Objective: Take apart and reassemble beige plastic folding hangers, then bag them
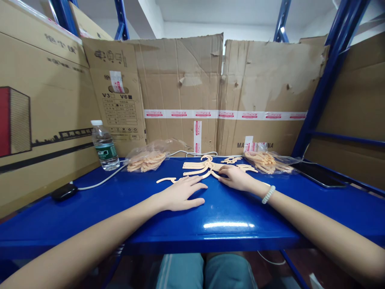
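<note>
Peach plastic folding hangers (207, 164) lie piled at the middle of the blue table, hooks toward the back. My left hand (180, 194) rests flat with fingers stretched out, its fingertips at the left arm of the nearest hanger (206, 174). On the other side, my right hand (236, 178) has its fingers bent and closed on that hanger's right arm; the palm side is hidden. A loose peach hanger piece (165, 180) lies left of my left hand. Small peach parts (231, 160) and more arm pieces (247, 168) lie behind my right hand.
Clear bags of peach pieces stand left (147, 161) and right (264, 161). A water bottle (106, 150), a black device (64, 192) and a phone (320, 175) sit on the blue table (168, 228). Cardboard (180, 88) walls the back; a white cable runs along it.
</note>
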The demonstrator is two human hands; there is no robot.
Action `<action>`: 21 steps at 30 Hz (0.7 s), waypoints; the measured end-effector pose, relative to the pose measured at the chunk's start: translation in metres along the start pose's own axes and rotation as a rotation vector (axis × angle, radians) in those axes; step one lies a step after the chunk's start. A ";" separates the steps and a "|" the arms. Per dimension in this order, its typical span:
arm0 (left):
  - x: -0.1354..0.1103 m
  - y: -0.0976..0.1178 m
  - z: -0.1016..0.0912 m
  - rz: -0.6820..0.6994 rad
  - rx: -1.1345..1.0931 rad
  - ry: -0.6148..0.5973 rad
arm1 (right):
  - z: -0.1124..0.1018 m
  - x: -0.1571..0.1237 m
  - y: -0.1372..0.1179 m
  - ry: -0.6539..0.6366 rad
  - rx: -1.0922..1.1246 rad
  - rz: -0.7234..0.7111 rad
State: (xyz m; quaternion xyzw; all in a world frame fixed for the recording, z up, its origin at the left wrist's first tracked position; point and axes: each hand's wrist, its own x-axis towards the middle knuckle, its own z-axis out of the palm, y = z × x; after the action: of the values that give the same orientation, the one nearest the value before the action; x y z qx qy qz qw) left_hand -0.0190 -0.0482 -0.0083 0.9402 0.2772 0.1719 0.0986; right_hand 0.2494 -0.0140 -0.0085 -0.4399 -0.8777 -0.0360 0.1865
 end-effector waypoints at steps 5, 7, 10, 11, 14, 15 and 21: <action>0.001 -0.003 0.000 0.000 -0.034 0.013 | 0.007 0.007 0.004 0.009 -0.035 0.006; 0.001 -0.003 0.000 -0.002 -0.044 0.009 | 0.008 0.009 0.005 0.006 -0.040 0.002; 0.001 -0.003 0.000 -0.008 -0.049 -0.002 | 0.007 0.009 0.006 0.000 -0.031 -0.007; 0.001 -0.003 -0.001 -0.012 -0.043 -0.009 | 0.006 0.008 0.006 -0.002 -0.023 -0.007; 0.000 -0.001 -0.003 -0.026 0.010 -0.053 | -0.001 0.003 0.007 -0.012 0.011 0.012; -0.001 0.000 -0.003 -0.030 0.033 -0.068 | -0.004 0.002 0.008 -0.024 0.025 0.020; -0.002 0.005 -0.007 0.108 0.084 -0.038 | -0.021 -0.007 0.014 -0.171 0.128 0.049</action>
State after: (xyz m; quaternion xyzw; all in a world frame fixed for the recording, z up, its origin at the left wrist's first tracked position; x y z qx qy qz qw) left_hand -0.0209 -0.0529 -0.0009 0.9601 0.2312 0.1475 0.0551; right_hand 0.2707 -0.0153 0.0071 -0.4497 -0.8800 0.0625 0.1393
